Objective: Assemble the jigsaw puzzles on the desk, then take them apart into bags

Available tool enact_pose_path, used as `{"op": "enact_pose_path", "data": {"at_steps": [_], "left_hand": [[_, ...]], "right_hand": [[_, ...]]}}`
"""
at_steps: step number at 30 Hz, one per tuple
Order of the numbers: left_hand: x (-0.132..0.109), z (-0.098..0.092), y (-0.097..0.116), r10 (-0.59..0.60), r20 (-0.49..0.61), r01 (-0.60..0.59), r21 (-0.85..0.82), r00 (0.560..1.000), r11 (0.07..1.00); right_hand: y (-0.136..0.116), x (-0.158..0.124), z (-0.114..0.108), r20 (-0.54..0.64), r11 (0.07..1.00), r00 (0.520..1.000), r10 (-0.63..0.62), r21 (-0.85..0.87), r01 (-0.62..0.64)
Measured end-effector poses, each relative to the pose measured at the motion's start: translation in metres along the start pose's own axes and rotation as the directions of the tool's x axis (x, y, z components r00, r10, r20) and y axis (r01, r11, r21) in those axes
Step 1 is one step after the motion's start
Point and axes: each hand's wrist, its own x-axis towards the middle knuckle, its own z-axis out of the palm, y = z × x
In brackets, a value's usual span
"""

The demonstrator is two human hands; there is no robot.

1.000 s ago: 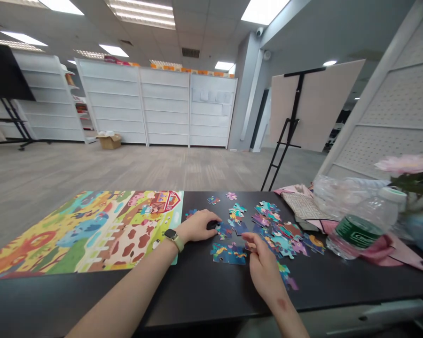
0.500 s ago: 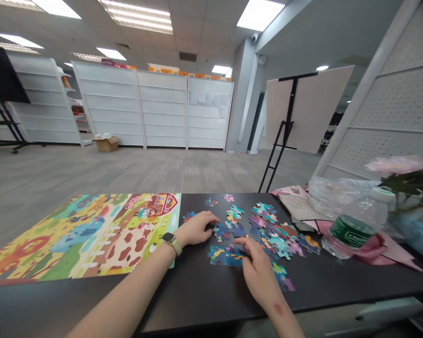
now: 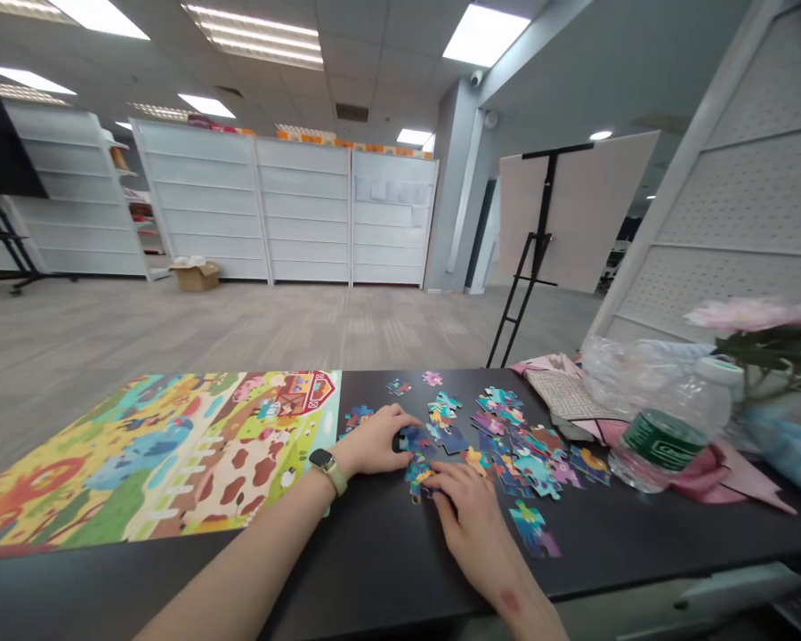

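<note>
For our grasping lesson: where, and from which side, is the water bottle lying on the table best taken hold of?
Take the water bottle around its green label, likely from above: it lies on its side, round body exposed, cap pointing away.

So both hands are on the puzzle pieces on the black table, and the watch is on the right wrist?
No: the head view shows the watch on the left wrist. The left hand and right hand do rest on the puzzle pieces on the black table.
</note>
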Motion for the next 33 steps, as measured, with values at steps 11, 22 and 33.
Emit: {"op": "enact_pose_path", "data": {"at_steps": [11, 22, 33], "left_hand": [[0.004, -0.003, -0.004, -0.088, -0.061, 0.088, -0.009, 0.994, 0.996], [0.003, -0.003, -0.001, -0.269, -0.123, 0.291, 0.214, 0.955, 0.933], [0.001, -0.008, -0.008, -0.333, -0.297, 0.427, 0.351, 0.895, 0.834]], "right_hand": [[0.000, -0.002, -0.007, 0.000, 0.987, 1.000, -0.027, 0.160, 0.027], [0.074, 0.003, -0.028, -0.131, 0.978, 0.983, 0.125, -0.148, -0.144], [0.062, 0.000, -0.038, -0.271, 0.998, 0.962, 0.016, -0.059, -0.033]]}}
